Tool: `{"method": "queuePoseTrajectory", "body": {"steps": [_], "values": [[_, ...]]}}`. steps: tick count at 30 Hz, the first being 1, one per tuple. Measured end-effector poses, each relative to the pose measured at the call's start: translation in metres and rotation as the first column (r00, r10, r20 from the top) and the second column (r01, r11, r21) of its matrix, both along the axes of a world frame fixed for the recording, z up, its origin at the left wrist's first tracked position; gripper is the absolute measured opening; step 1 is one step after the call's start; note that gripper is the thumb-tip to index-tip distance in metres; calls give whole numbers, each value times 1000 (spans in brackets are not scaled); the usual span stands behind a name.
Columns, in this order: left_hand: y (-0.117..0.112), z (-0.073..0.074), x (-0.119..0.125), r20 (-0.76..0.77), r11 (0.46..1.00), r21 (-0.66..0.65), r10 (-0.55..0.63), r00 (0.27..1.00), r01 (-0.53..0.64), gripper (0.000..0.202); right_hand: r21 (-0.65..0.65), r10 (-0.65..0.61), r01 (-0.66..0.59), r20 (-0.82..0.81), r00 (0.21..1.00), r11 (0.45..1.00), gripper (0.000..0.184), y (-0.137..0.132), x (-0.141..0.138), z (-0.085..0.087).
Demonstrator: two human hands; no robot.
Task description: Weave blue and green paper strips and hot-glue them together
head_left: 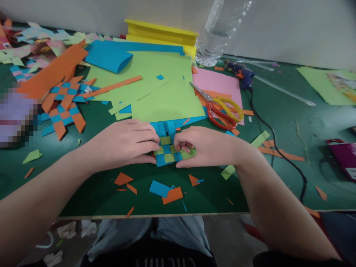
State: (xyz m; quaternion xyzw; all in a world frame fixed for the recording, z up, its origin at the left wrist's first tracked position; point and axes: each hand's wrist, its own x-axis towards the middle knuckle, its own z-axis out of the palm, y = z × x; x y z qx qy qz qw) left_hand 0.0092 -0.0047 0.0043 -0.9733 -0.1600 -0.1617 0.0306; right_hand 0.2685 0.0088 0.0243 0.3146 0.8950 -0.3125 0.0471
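Observation:
Between my hands lies a small woven paper piece (166, 149) of blue and light green strips, its blue ends spreading away from me. My left hand (126, 142) grips its left edge with bent fingers, the thumb near the lower left corner. On the other side my right hand (191, 146) has its fingers curled and pinches the right edge, where a green strip end sticks out. Just behind the weave are light green sheets (167, 96). Red-and-yellow-handled scissors (219, 107) lie beyond my right hand.
Orange-and-blue woven pieces (65, 92) and an orange sheet (52, 74) lie left. A glue gun (241, 74) with a black cord, a clear plastic bottle (217, 37) and a pink sheet (219, 83) are at the back. Paper scraps (160, 188) dot the green table's front.

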Motion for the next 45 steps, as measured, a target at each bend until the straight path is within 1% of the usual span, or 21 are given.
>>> {"method": "queuePoseTrajectory", "body": {"steps": [7,12,15,18,21,24,27,29,31,34,38,43,45], "values": [[3,-4,0,-11,999,15,41,999,-40,43,93,11,-15,37,999,996,35,-4,-5,-2],[4,-4,2,11,999,19,31,999,-31,41,240,16,-37,89,996,970,41,-9,-11,-4],[4,-4,2,21,999,12,29,999,-29,38,297,27,-61,115,993,953,39,-12,-14,-4],[4,-6,1,25,999,-8,42,999,-42,33,283,17,-46,106,994,958,29,-14,-15,-2],[3,-7,0,45,996,-38,81,996,-79,29,272,-8,-20,101,995,962,24,-14,-15,-1],[2,-7,-1,56,987,-85,138,989,-133,34,277,-19,-13,112,994,961,22,-14,-15,-1],[4,-8,-1,53,980,-126,159,986,-152,40,280,-18,-15,116,993,960,21,-13,-15,0],[6,-10,-1,74,981,-123,159,985,-149,39,278,-21,-16,127,992,960,20,-13,-15,1],[9,-13,0,95,983,-109,156,983,-145,32,275,-22,-15,132,991,961,18,-13,-16,2],[11,-16,1,84,987,-106,133,988,-124,26,267,-23,-13,132,991,964,16,-13,-16,4],[12,-18,2,81,991,-85,108,991,-101,24,264,-25,-6,116,993,965,15,-12,-16,4],[14,-20,4,175,998,-9,59,983,-59,20,263,-29,4,92,995,965,17,-13,-14,2],[15,-21,5,212,998,-18,57,976,-54,20,263,-19,7,43,999,965,18,-13,-13,2]]}}
